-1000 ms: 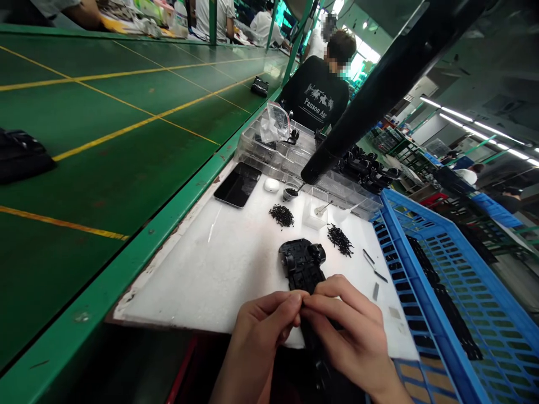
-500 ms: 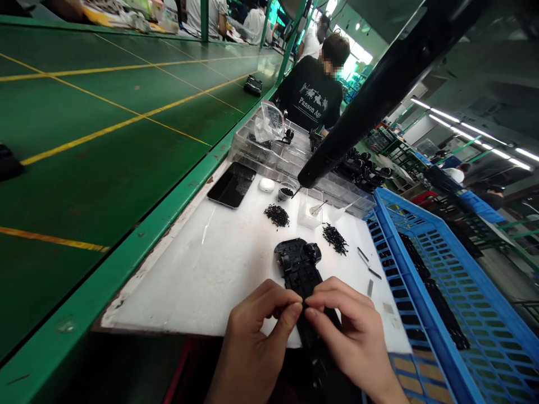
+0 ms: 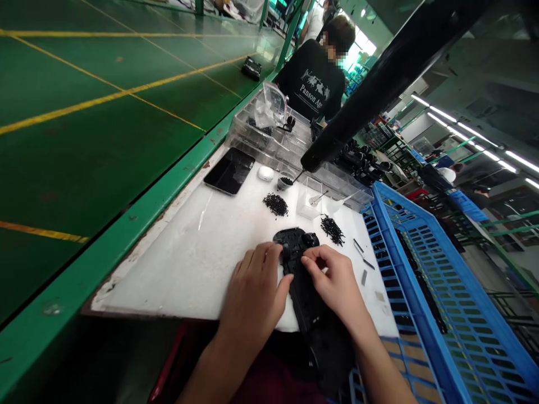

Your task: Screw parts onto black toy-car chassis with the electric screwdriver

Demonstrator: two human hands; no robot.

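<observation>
The housing [image 3: 309,292] is a long black plastic shell, smooth along its lower body and crowded with ribs and recesses at its rounded upper end. It lies aslant on the worktop [image 3: 181,252], which is white and faintly glossy with chipped, stained borders, and runs out past the near edge, where its lower end merges with the dark below and is hard to make out. Parts of both long sides are hidden by the hands.

The left hand [image 3: 255,280] is unclenched, fingers bent and thumb well apart from them; its fingertips are at the housing's upper left side, the thumb tip just beside the same side lower down. Over the upper half, the right hand [image 3: 334,278] brings thumb and forefinger close together; whether they pinch something tiny, I cannot tell.

Beyond the upper end lie a heap of black pellets [image 3: 275,205] and, nearer the right edge, one of thin black rods [image 3: 332,230]. A clear box [image 3: 310,203] and a small cup [image 3: 284,183] stand towards the far edge, with a rounded white case [image 3: 265,173]; a glossy phone [image 3: 229,171] is at the far left corner. A transparent, divided tray [image 3: 290,148] lines the far edge, partly covered by a thick black cylinder [image 3: 366,90] cut off at the top. Along the right edge stands a slotted blue crate [image 3: 409,269].
</observation>
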